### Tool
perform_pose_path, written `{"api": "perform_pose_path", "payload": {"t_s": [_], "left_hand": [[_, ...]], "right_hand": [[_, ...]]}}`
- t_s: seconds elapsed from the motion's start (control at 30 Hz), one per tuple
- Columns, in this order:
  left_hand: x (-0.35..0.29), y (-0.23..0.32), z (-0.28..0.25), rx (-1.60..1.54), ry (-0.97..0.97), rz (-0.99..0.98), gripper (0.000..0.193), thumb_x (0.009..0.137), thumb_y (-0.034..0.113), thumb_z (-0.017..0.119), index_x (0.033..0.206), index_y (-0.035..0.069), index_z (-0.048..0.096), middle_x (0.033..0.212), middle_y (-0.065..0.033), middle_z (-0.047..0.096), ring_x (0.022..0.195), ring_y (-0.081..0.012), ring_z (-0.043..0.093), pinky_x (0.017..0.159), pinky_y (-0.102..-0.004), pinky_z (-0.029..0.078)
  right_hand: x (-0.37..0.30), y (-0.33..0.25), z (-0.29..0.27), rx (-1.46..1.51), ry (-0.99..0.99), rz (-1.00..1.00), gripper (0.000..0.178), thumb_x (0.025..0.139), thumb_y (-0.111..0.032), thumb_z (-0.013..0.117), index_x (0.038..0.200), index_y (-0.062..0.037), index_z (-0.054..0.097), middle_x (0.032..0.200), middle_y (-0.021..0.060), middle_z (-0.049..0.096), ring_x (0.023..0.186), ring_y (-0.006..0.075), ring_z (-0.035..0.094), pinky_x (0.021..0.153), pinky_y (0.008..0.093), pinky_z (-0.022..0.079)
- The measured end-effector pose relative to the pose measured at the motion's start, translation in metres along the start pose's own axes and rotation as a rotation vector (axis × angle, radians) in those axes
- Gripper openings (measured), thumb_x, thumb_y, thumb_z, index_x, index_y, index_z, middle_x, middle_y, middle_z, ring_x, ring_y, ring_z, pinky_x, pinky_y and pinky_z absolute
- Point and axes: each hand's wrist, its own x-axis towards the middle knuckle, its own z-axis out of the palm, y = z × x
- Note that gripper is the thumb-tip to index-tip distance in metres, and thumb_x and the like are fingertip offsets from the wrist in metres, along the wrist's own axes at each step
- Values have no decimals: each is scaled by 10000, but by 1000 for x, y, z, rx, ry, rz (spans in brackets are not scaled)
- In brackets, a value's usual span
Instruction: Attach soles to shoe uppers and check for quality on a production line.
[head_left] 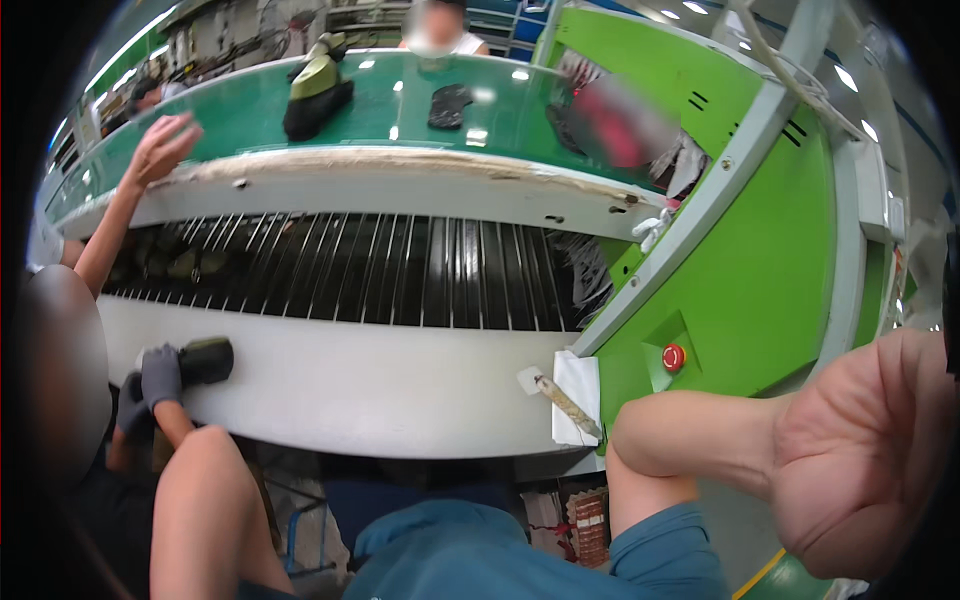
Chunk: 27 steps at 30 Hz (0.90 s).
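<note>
My right hand [860, 450] is raised close to the camera at the right side, with the heel of the palm and the wrist showing large. Its fingers run into the dark rim, so I cannot see what they touch. My right forearm bends up from the elbow beside the green machine housing [770, 250]. Of my left arm [205, 500] only a bent part shows at the lower left; the left hand is out of the picture. Nearest to my right elbow is a brush with a pale handle [565, 405], lying partly on a white cloth [577, 375] on the white ledge [400, 385].
At left, a co-worker's grey-gloved hands [160, 378] hold a dark shoe [207, 360]. Another person's bare hand [163, 150] is over the green belt [390, 85], which carries an olive-and-black shoe [318, 95] and a black piece [450, 106]. A red button [673, 357] and metal rollers [400, 270] are nearby.
</note>
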Motion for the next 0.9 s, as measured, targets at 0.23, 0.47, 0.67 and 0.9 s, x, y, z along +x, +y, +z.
{"api": "perform_pose_path", "payload": {"t_s": [0.23, 0.47, 0.67, 0.9], "left_hand": [[142, 45, -62, -351, 227, 70, 403, 1070, 269, 539, 1383, 50, 665, 1437, -172, 652, 1300, -326, 642, 1076, -440, 507], [218, -12, -231, -1149, 869, 279, 473, 1099, 336, 468, 1389, 6, 642, 1392, -219, 659, 1258, -342, 659, 1060, -461, 519], [-19, -219, -542, -2217, 1489, 503, 606, 1132, 440, 377, 1391, -57, 604, 1307, -289, 665, 1186, -366, 679, 1031, -494, 534], [51, -178, -598, -2867, 1167, 634, 477, 1161, 295, 428, 1171, -97, 701, 984, -192, 739, 839, -232, 716, 789, -331, 583]], "right_hand": [[4, -47, 7, -167, -33, -49, 117, 979, -221, 735, 942, -111, 716, 836, -27, 609, 703, 74, 557, 617, 282, 448], [3, -95, 40, -357, -15, -119, 113, 981, -209, 728, 919, -115, 713, 811, -36, 601, 682, 67, 549, 595, 279, 442], [15, 48, -69, -730, 110, 22, 128, 1040, -169, 697, 1008, -46, 712, 765, 36, 691, 661, 142, 654, 613, 314, 543], [-39, 156, -199, -1759, -346, 1006, 698, 880, -705, 737, 1475, -343, 688, 1664, 229, 468, 1487, 433, 496, 1215, 581, 408]]}}
